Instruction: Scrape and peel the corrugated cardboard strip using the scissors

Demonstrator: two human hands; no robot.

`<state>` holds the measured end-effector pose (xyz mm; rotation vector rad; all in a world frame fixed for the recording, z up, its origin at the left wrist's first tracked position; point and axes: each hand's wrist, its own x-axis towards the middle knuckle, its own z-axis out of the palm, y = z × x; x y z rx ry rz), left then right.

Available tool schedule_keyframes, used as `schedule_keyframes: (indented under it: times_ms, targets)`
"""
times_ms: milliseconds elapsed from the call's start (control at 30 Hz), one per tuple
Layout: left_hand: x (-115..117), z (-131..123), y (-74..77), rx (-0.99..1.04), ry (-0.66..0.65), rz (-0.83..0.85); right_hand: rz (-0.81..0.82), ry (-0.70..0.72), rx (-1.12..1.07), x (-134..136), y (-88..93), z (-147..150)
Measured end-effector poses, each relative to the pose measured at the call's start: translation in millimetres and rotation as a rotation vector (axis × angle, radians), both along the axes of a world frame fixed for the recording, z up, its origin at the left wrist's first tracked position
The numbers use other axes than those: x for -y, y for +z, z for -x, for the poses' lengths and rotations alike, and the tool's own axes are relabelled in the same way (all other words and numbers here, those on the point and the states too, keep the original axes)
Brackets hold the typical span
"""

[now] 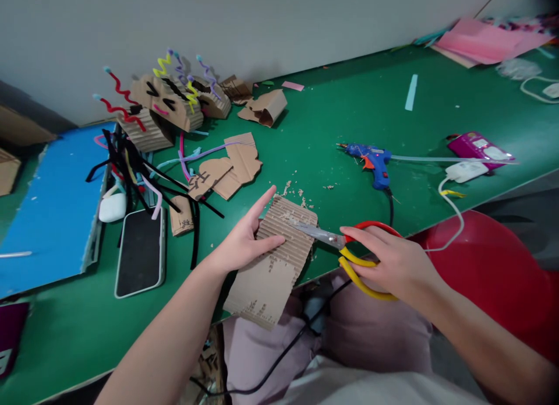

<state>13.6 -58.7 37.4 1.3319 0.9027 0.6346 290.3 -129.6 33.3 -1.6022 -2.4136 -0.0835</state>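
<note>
A piece of corrugated cardboard (266, 277) lies at the table's front edge, its lower end sticking out over it. Its upper part shows bare ridges, the lower part smooth brown paper. My left hand (253, 233) grips its left side, thumb on top and index finger stretched out past the upper corner. In my right hand (388, 259) are scissors (325, 236) with red and yellow handles, fingers through the loops. The blades lie on the ridged part, pointing left, and look closed or nearly so. Small paper scraps (301, 195) are scattered beyond the cardboard.
A blue glue gun (371, 160) with its cord lies right of centre, near a purple device (480, 148). At left are a phone (142, 250), a white case (112, 207), pipe cleaners (126, 166) and cardboard figures (161, 102). A red stool (484, 277) stands at right.
</note>
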Motion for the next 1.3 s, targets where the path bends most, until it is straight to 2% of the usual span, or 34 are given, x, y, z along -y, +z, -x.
schedule_keyframes:
  times_ms: [133,367,467,600,800,1133,1300]
  targets:
    - [-0.8,1.7,-1.1,-0.009,-0.017,-0.032,0.079,0.001,-0.050,-1.4,0.0,0.0]
    - [-0.3,2.1,-2.1,0.010,-0.056,-0.049,0.390,-0.106,-0.310,-2.6,4.8,4.0]
    - [-0.2,2.1,-2.3,0.027,-0.056,-0.040,0.427,-0.141,-0.394,-3.1,9.6,3.4]
    - [-0.6,2.5,-1.3,0.066,-0.017,0.001,0.320,-0.146,-0.246,-1.7,13.4,-4.5]
    - [0.1,2.8,-3.0,0.126,0.007,0.070,0.101,-0.051,-0.019,3.1,11.6,-17.3]
    - [0.4,2.6,-2.1,0.084,0.023,0.026,-0.026,0.023,0.029,2.9,12.0,-17.5]
    - [0.4,1.1,1.4,0.079,0.019,0.040,-0.013,0.022,0.016,3.7,9.9,-17.1]
